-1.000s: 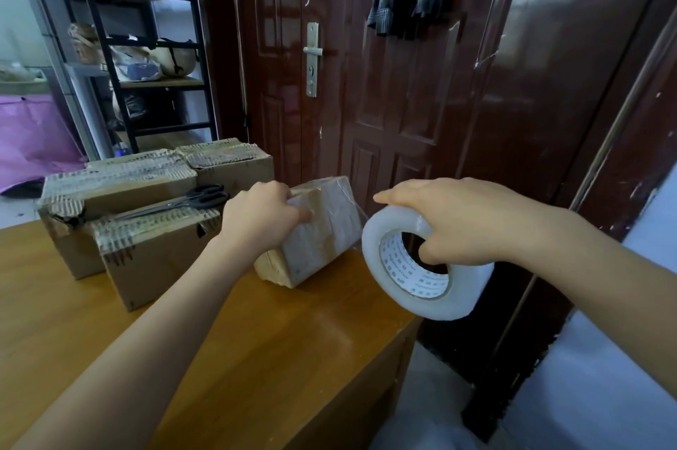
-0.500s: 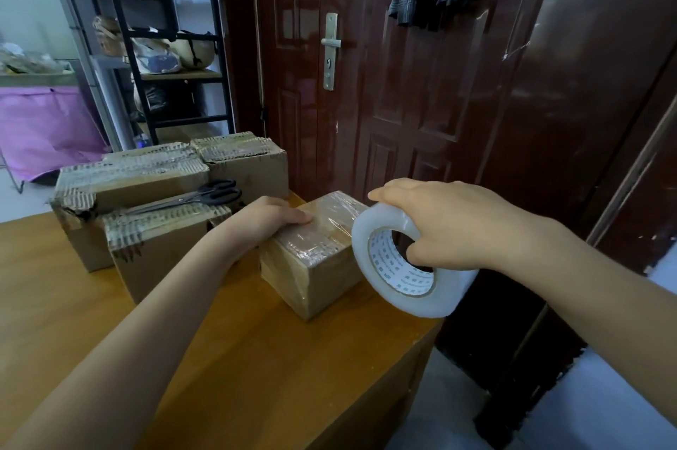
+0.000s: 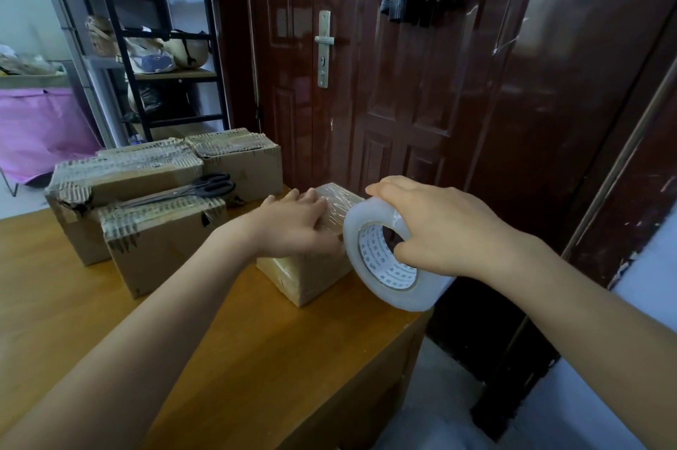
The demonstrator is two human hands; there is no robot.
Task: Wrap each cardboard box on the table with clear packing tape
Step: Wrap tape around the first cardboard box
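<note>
A small cardboard box (image 3: 309, 273), shiny with clear tape, rests flat near the right edge of the wooden table (image 3: 219, 358). My left hand (image 3: 293, 226) lies palm-down on its top, fingers spread toward the far side. My right hand (image 3: 436, 229) grips a large roll of clear packing tape (image 3: 388, 259) with the thumb through its core, held upright against the box's right side. Three larger cardboard boxes (image 3: 161, 240) with torn corrugated tops stand to the left.
Black-handled scissors (image 3: 183, 189) lie on top of the nearest large box. A dark red door (image 3: 403, 101) stands right behind the table. A black shelf rack (image 3: 157, 46) and a pink cloth (image 3: 40, 127) are at the far left. The table's right edge drops off beside the tape roll.
The small box went from tilted on its edge to lying flat on the table. My left hand slid across its top toward the tape roll, which stayed close to the box.
</note>
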